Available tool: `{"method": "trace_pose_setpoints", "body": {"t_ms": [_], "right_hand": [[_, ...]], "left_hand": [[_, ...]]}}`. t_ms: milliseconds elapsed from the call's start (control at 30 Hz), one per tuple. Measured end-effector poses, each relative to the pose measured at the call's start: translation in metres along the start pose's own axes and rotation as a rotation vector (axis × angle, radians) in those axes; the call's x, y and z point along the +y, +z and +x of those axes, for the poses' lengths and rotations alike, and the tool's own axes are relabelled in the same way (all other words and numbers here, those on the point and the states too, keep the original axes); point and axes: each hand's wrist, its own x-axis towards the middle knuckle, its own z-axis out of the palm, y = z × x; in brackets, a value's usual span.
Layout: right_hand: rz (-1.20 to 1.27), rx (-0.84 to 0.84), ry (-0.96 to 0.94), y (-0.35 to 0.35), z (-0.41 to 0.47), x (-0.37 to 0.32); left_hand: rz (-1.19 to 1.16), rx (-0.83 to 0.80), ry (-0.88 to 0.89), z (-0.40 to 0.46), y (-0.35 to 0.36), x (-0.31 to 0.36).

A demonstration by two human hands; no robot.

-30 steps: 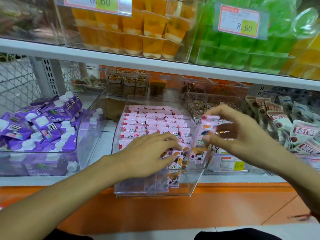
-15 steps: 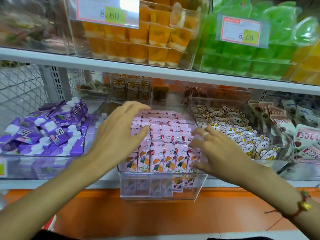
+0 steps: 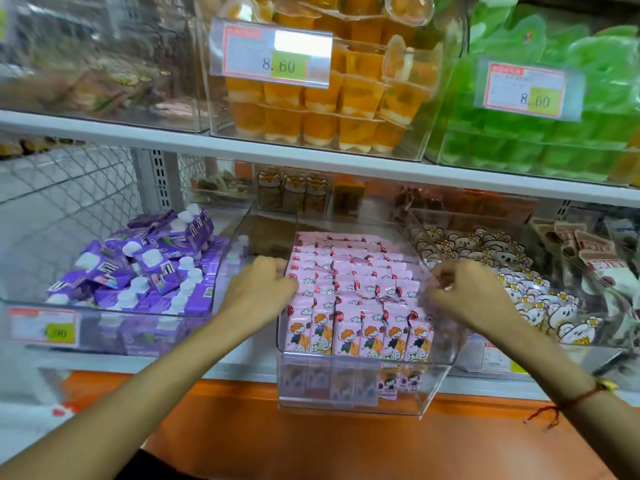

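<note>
Both grip the bin point(image 3: 349, 408): left hand point(image 3: 266, 289) at nine o'clock, right hand point(image 3: 464, 294) at three. I'd push evenly so no packets point(image 3: 360, 289) tip.

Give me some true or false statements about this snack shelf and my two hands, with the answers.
1. The pink packets stand in a clear bin. True.
2. The left hand holds a purple carton. False: it grips the bin's left wall; the purple cartons lie in the neighbouring bin.
3. The price tag in front of the orange jelly cups reads 8.60. True.
4. The right hand holds a single packet in the air. False: it grips the bin's right wall.
</note>
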Motion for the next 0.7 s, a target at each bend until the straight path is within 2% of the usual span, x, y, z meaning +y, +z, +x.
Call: {"method": "trace_pose_setpoints", "body": {"t_ms": [133, 233, 333, 467, 700], "right_hand": [[0.121, 0.074, -0.022, -0.001, -0.002, -0.002], [0.193, 0.119, -0.044, -0.010, 0.002, -0.009], [0.200, 0.125, -0.070, -0.021, 0.012, -0.015], [0.186, 0.152, -0.087, -0.018, 0.029, -0.017], [0.157, 0.167, -0.109, 0.020, 0.044, -0.010]], "left_hand": [[-0.105, 0.031, 0.033, 0.006, -0.003, 0.000], [-0.107, 0.114, 0.066, 0.011, -0.009, 0.004], [-0.137, 0.173, 0.095, 0.020, -0.020, 0.012], [-0.060, 0.238, 0.155, 0.033, -0.021, 0.019], [-0.103, 0.148, 0.139, 0.044, -0.004, 0.004]]}}
